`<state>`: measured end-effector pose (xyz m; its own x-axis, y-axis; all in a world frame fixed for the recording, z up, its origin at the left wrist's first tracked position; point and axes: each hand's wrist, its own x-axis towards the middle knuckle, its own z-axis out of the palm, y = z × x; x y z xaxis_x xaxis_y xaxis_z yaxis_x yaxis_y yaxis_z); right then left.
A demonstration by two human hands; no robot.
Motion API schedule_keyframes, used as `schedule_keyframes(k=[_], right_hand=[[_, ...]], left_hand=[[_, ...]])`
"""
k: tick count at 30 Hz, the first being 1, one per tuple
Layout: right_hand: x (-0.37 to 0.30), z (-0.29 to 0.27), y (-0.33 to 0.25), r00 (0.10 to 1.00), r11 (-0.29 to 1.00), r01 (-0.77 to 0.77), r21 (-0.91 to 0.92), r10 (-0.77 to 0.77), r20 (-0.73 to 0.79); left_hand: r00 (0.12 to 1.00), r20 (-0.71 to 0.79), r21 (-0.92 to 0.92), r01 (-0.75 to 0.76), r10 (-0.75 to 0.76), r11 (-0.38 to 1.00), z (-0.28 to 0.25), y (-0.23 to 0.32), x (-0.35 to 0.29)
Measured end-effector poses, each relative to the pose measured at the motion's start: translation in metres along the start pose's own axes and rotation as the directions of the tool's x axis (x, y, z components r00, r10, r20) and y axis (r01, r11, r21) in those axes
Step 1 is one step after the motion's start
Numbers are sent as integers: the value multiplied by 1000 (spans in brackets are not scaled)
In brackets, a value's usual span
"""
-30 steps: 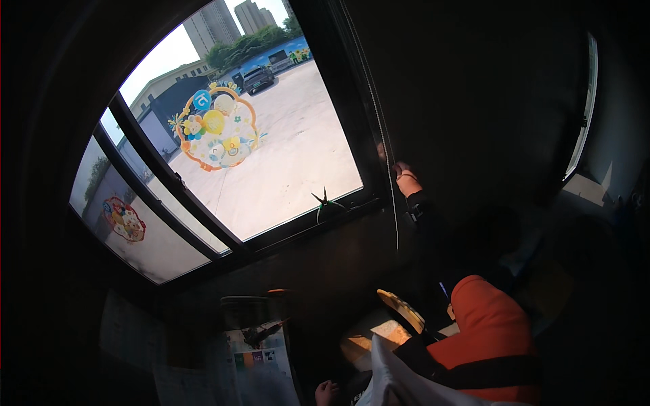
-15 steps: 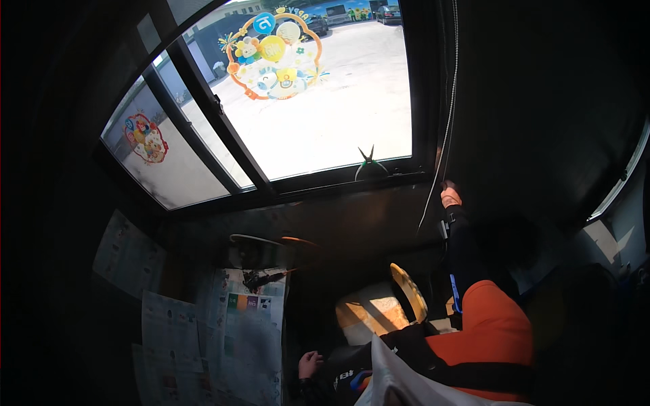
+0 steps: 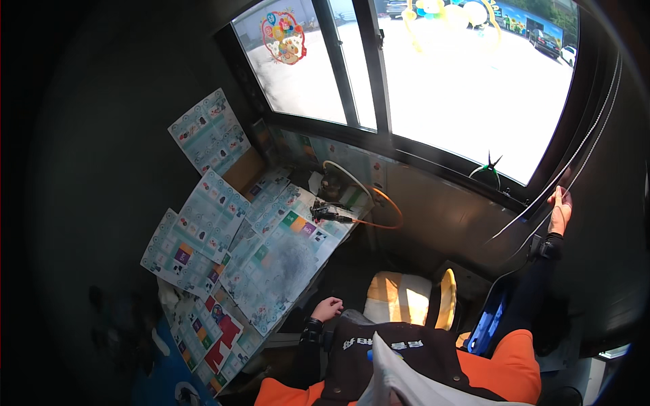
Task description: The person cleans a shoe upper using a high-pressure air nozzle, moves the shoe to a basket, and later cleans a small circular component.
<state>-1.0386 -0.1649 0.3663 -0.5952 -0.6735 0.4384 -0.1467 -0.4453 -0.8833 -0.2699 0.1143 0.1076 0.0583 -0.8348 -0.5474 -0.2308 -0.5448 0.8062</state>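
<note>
My right hand (image 3: 560, 208) is raised at the right end of the window, its fingers closed around the thin beaded blind cord (image 3: 588, 143). The cord's lower strands hang slack below and to the left of it. My left hand (image 3: 328, 309) hovers low in front of my body, loosely curled with nothing in it, between the paper-covered bench and a worn, padded stool (image 3: 399, 296). A pair of pliers (image 3: 489, 172) with green handles stands jaws up on the window sill, left of my right hand.
The bench (image 3: 277, 260) on the left is covered in printed sheets. A dark hand tool (image 3: 330, 212) with an orange hose (image 3: 398, 215) lies at its right edge. The sliding window (image 3: 467, 101) fills the far side. A blue object (image 3: 486, 329) rests beside my right arm.
My view has swung left, so the bench shows more fully and is better lit. My right hand stays at the cord; my left hand is still held low.
</note>
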Motion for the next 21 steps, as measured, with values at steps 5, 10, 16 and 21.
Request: schedule_keyframes(k=[5,10,16,21], right_hand=[[20,18,-82,984,897,92,432,-149,101],[0,39,-158,940,900,327,287,-340,-4],[33,14,-118,894,905,426,23,-416,-166],[34,0,-62,918,916,354,-187,-379,-118]], left_hand=[[1000,3,8,10,-10,1000,5,5,-11],[999,11,-24,43,-42,999,6,-1,-8],[999,20,-6,35,-35,999,12,6,-9],[999,17,30,37,-38,999,13,2,-9]])
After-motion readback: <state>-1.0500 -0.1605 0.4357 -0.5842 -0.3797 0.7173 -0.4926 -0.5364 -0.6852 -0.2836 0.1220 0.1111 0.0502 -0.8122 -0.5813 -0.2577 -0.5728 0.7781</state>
